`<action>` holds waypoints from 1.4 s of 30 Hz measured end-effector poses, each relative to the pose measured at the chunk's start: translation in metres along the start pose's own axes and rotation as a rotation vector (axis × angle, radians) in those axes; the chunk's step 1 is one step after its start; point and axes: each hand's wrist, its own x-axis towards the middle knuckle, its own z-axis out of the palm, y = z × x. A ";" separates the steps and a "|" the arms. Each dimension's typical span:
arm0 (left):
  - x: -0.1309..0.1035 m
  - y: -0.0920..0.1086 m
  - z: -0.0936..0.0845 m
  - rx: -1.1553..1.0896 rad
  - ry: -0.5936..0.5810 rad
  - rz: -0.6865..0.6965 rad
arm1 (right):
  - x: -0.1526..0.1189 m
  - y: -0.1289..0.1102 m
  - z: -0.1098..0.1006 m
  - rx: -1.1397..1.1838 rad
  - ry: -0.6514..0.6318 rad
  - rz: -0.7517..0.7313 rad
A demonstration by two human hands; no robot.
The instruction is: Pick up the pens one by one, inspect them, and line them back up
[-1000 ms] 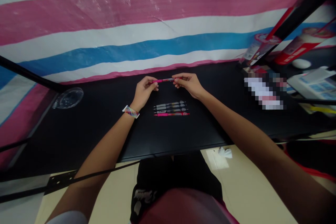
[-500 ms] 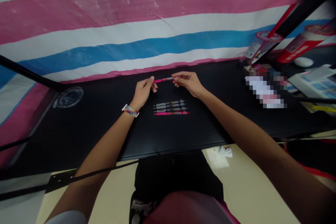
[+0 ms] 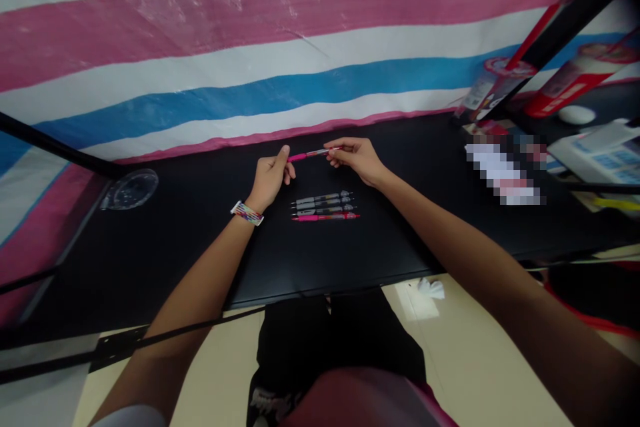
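A pink-and-red pen (image 3: pixel 309 155) is held level above the black table (image 3: pixel 200 247), stretched between both hands. My left hand (image 3: pixel 274 175) pinches its pink end between thumb and fingers. At the other end, the fingertips of my right hand (image 3: pixel 354 156) close on the red part. Just below, several pens lie side by side on the table: grey-and-black ones (image 3: pixel 323 201) at the top of the row and a pink-and-red one (image 3: pixel 325 217) nearest the table's front edge.
A clear plastic lid (image 3: pixel 133 189) lies at the left. Cups with red straws, one clear (image 3: pixel 495 90) and one red (image 3: pixel 570 87), stand at the right, near a white oval object (image 3: pixel 577 115) and a pale device (image 3: pixel 607 153). A striped sheet (image 3: pixel 300 90) hangs behind.
Both hands and the held pen have shifted very slightly left in the view. The grip at each end looks the same.
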 end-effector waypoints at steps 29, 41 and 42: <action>0.001 -0.006 0.000 -0.259 0.015 0.012 | 0.004 0.003 0.001 0.091 0.068 0.015; 0.002 -0.006 0.000 -0.092 0.044 0.039 | 0.003 0.002 0.002 0.081 0.071 0.020; 0.002 -0.005 0.000 -0.121 0.040 0.030 | 0.003 0.002 0.002 0.087 0.074 0.018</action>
